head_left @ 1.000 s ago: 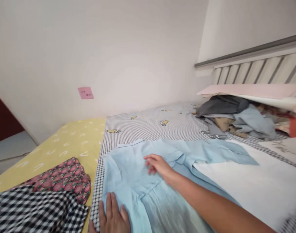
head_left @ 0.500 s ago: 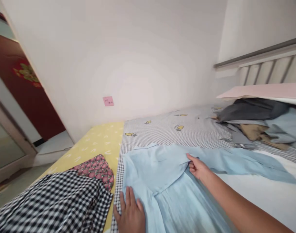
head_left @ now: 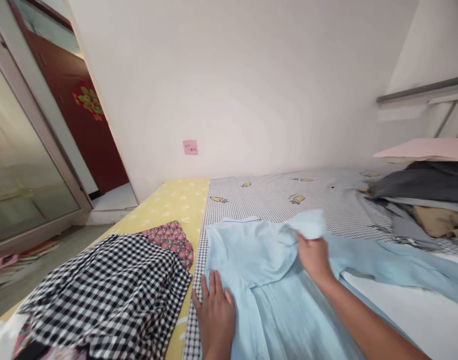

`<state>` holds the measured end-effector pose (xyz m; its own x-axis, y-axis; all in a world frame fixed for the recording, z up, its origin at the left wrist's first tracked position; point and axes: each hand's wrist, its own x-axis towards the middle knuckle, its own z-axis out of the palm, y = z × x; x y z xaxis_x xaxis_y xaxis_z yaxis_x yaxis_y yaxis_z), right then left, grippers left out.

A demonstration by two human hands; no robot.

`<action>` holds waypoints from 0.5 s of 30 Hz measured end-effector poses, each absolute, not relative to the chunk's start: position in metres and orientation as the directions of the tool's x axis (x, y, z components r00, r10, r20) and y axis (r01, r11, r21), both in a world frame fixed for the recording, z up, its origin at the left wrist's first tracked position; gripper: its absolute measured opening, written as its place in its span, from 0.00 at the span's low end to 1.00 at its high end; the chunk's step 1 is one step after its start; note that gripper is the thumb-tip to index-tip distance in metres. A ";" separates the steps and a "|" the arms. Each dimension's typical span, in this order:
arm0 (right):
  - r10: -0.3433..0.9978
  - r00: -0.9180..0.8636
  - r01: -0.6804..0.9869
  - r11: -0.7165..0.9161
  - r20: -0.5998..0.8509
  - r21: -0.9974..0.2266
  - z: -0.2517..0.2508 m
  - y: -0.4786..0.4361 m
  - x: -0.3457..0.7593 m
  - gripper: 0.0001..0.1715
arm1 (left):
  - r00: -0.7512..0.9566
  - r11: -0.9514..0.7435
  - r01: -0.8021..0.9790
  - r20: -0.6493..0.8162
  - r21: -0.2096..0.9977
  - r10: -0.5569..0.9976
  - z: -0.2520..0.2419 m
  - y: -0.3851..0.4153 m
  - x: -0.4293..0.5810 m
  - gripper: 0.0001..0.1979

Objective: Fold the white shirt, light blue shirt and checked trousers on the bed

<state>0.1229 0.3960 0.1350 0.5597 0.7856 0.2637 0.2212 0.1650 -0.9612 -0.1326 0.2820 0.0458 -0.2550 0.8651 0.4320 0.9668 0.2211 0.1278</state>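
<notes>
head view, blue garment (head_left: 277, 300), flap (head_left: 311, 222) now lifted

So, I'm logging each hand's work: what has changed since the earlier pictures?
The right hand, empty over the light blue garment at first, has moved rightward, gripped it and lifted a fold. The view has swung left. The left hand stays flat at the garment's left edge; the checked cloth lies unmoved.

A square pink paper note (head_left: 190, 147) — probably bearing handwriting — is clinging to the broad, flat white wall (head_left: 270, 90).
</notes>
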 end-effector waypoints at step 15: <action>0.898 -0.322 0.844 0.417 0.301 -0.338 0.099 0.332 0.035 0.28 | -0.196 0.247 0.967 0.441 -0.060 0.876 0.053 0.280 -0.130 0.27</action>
<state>0.0349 0.3321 0.0991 -0.3225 0.8975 0.3008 0.8438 0.4166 -0.3383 -0.1300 0.2802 0.0527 -0.1965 0.8756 0.4413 0.9671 0.2472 -0.0599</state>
